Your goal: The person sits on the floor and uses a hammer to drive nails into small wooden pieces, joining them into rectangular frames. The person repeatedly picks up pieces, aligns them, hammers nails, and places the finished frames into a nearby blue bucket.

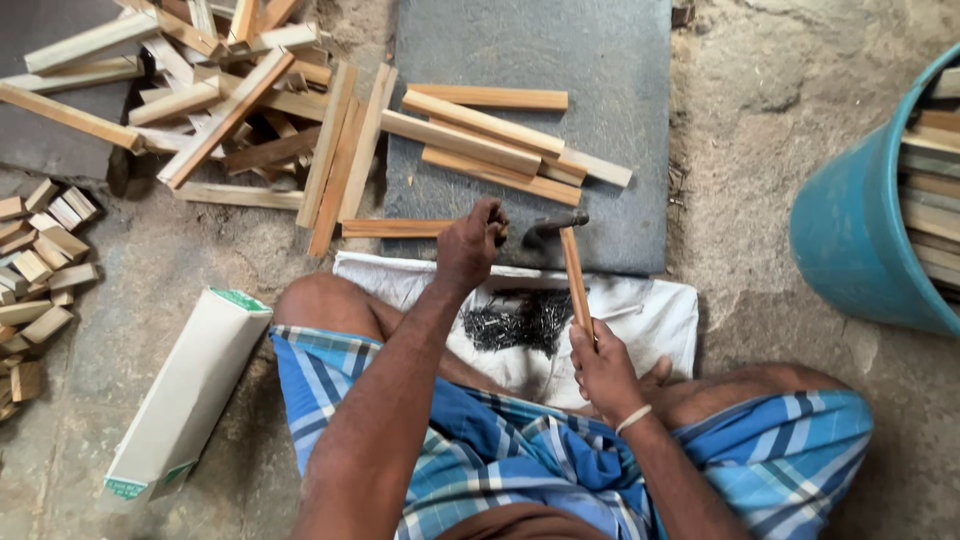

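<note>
1. Hands first: my left hand (468,243), at centre frame, is pinched shut on something small at its fingertips, likely a nail, though it is too small for me to tell for certain.
2. My right hand (603,368), lower and to the right, is clenched around the wooden handle of a hammer (572,262).
3. The hammer's long axis runs from my right hand up and slightly left; its dark metal head sits just right of my left fingertips, very near them.
4. Both meet over a thin wood strip (395,228) lying flat, its length running left to right, at the near edge of a grey slab (610,60) on the floor.
5. My left hand is the nearer one to the strip; it rests at the strip's right end.
6. A heap of dark nails (518,322) lies on a white cloth (660,310) across my lap, between my two forearms.
7. More wood strips (480,135) are piled at upper centre and upper left; short blocks (40,250) lie far left; a blue tub (870,240) of strips stands at the right edge; a pale carton (185,390) lies lower left.
</note>
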